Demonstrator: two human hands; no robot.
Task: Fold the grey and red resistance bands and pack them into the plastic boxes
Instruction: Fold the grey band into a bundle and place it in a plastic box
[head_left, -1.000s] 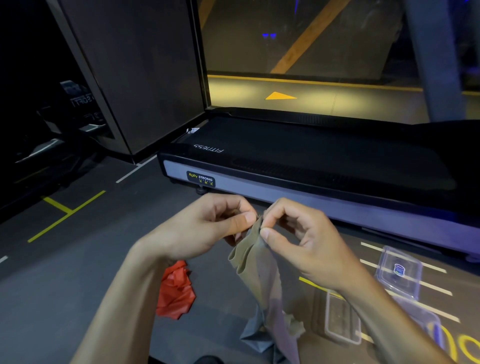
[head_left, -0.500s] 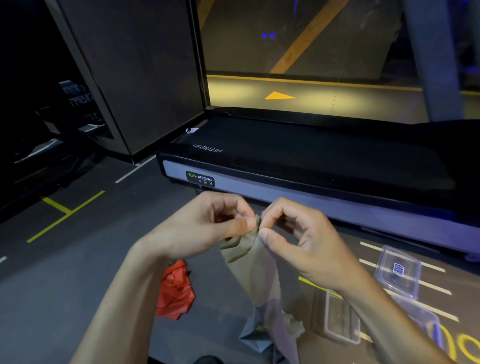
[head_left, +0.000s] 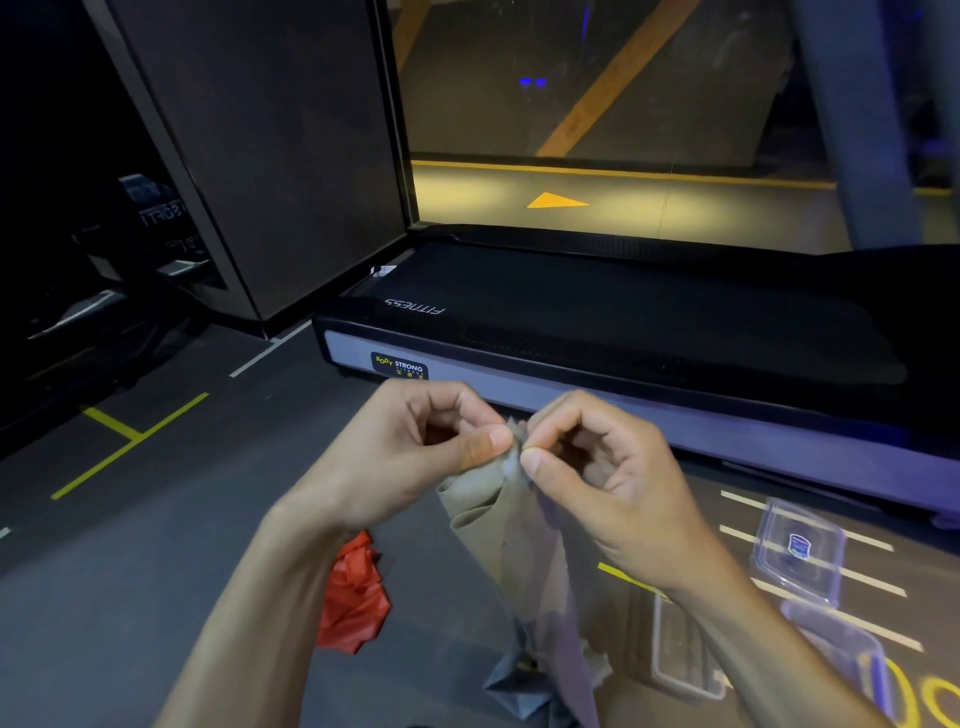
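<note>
Pinching grey band (head_left: 511, 525) top: left hand (head_left: 415, 452), right hand (head_left: 602, 467).

The grey resistance band (head_left: 511, 540) hung at centre frame, its top edge bunched and pinched between the left hand (head_left: 415, 457) and the right hand (head_left: 602, 478), which met thumb to thumb. It drooped in loose folds, its lower end crumpled on the floor at the bottom centre. The red resistance band (head_left: 353, 597) lay in a crumpled heap on the floor at lower left of centre, apart from the grey one. A clear plastic box (head_left: 680, 649) lay open on the floor at lower right, with a clear lid (head_left: 800, 551) bearing a small blue label farther right and another clear box (head_left: 841, 654) just below that lid.
</note>
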